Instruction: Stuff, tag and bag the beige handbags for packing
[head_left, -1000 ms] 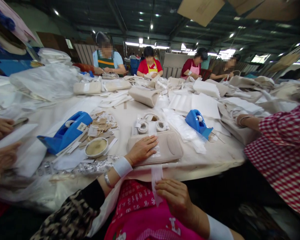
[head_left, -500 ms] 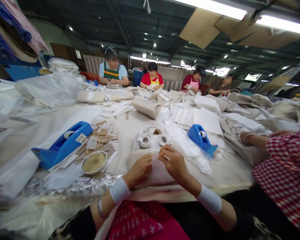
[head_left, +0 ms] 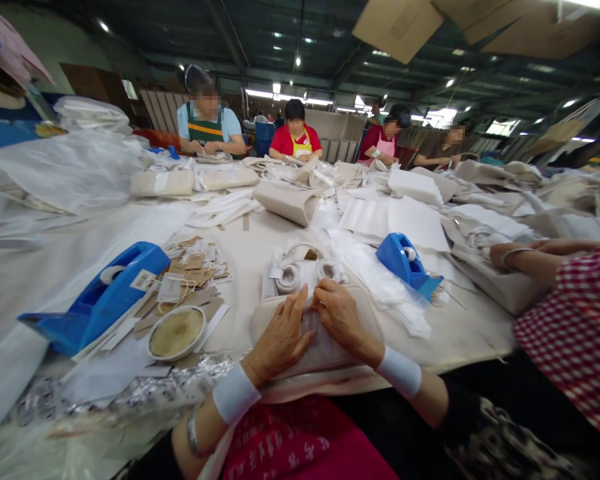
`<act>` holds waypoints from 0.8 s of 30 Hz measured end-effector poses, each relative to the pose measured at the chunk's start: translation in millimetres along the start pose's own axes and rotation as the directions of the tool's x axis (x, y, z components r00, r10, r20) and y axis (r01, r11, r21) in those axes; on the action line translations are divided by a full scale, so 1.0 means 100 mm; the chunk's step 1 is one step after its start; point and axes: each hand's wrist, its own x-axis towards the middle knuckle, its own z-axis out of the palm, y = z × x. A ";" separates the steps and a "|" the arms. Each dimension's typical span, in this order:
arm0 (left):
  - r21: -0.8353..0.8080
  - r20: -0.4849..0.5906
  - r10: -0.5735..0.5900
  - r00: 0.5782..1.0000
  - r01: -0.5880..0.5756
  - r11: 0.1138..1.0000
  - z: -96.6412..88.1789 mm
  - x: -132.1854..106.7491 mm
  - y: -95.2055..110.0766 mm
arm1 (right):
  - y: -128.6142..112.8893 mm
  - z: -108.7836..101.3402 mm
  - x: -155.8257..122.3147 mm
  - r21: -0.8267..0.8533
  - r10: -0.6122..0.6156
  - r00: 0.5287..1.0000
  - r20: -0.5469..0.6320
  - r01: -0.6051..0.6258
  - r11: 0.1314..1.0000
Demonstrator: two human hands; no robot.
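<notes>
Bag, flat, beige and round-cornered, lies by the near edge of the pale cloth-covered table, beneath both bare hands; we take it as our landmark.

The left hand rests palm down over the bag's left part, fingers stretched forward and thumb apart, which we judge steadies it. The right hand bends its fingers at the bag's middle, fingertips gathered close to the left ones over a thin, whitish, translucent strip. We cannot tell whether the right fingertips pinch that strip or only press it down; keeping the hands so close probably lets both work on the same spot.

Just beyond the bag sit 2 coiled, off-white rolls, 1 to the left and 1 to the right.

To the bag's left and right stand 2 blue plastic tape dispensers, the left and the right, presumably set there for easy reach. Between the bag and the left dispenser we find a round, white-rimmed dish with tan contents and a loose heap of brown and white card tags.

Well right of the bag, a co-worker's red-and-white checked sleeve reaches in.
</notes>
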 end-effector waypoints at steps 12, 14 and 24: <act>0.268 0.016 0.046 0.999 -0.049 0.962 -0.01 -0.01 0.05 | 0.10 0.11 -0.02 -0.016 -0.036 0.999 -0.007 0.036 0.999; 0.349 0.019 0.100 0.995 -0.100 0.932 -0.02 0.00 0.07 | 0.10 0.12 -0.02 -0.018 -0.038 0.999 -0.023 0.038 0.999; 0.451 0.065 0.239 0.969 -0.242 0.859 -0.05 0.04 0.12 | 0.12 0.16 0.03 -0.060 0.000 0.999 -0.034 -0.002 0.998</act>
